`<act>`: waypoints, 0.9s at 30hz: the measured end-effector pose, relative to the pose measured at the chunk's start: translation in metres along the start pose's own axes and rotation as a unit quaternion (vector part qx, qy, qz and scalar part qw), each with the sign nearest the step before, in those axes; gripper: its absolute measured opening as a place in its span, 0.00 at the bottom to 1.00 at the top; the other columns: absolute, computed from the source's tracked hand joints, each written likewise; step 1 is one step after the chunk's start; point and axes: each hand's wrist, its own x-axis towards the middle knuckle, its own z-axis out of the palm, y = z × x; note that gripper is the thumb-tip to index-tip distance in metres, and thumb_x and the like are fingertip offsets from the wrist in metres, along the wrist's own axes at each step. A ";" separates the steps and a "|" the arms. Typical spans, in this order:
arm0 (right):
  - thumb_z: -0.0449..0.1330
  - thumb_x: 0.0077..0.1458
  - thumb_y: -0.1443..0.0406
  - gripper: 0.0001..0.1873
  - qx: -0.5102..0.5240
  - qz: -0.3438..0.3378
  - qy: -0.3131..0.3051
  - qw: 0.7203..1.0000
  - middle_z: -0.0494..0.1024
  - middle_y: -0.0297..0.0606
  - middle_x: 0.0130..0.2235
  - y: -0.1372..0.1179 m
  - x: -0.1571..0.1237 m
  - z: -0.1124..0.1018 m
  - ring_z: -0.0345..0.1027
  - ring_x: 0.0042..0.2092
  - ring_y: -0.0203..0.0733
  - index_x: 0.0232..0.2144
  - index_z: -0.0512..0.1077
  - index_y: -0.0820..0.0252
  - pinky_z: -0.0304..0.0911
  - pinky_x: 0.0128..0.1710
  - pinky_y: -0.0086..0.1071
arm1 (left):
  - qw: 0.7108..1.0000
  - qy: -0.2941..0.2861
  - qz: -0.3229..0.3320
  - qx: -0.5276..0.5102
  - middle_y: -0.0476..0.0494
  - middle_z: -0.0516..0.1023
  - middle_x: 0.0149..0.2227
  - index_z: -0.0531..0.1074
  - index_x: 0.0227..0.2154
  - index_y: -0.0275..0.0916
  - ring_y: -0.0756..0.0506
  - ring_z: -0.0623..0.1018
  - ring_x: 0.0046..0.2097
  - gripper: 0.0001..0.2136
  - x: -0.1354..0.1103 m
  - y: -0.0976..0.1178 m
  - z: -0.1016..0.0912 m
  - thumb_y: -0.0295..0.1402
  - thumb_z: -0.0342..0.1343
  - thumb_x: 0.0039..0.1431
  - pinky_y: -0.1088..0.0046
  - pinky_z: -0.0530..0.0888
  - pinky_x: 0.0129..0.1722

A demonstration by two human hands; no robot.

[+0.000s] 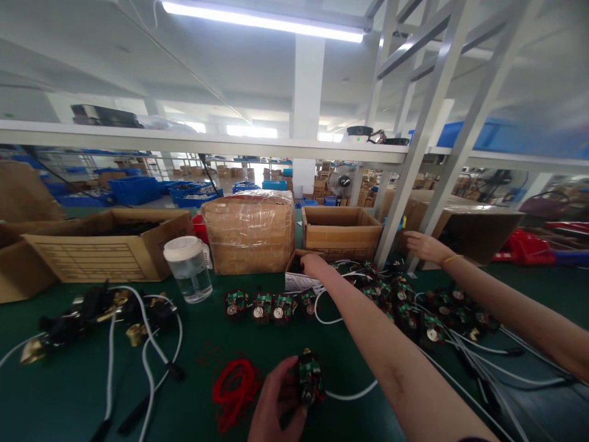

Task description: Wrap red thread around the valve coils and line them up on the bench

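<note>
My left hand (277, 402) is closed on the edge of a small circuit-board assembly (311, 376) with green boards and a white cable, low over the green table. My right hand (313, 267) reaches forward into a small open cardboard box (301, 281). Its fingertips are hidden among dark contents, so I cannot see whether they grip anything. Beside my left hand lies a tangle of thin red wires (235, 388). Between the two hands, several similar assemblies (262, 308) stand in a row, and more are piled with white cables to the right of my right forearm.
Another person's hand (427, 247) reaches in from the right near the metal frame (416, 153). A lidded clear cup (189, 270), a taped carton (248, 233) and an open carton (341, 236) line the back. Black parts with brass fittings (120, 307) lie left.
</note>
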 end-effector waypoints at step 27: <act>0.70 0.56 0.56 0.16 0.849 0.011 0.035 0.527 0.69 0.32 0.28 -0.030 -0.268 0.062 0.59 0.28 0.31 0.40 0.76 0.62 0.56 0.30 0.26 | 0.926 0.129 0.143 0.324 0.39 0.73 0.47 0.74 0.50 0.43 0.39 0.80 0.47 0.18 -0.001 0.046 0.025 0.36 0.57 0.57 0.61 0.81 0.44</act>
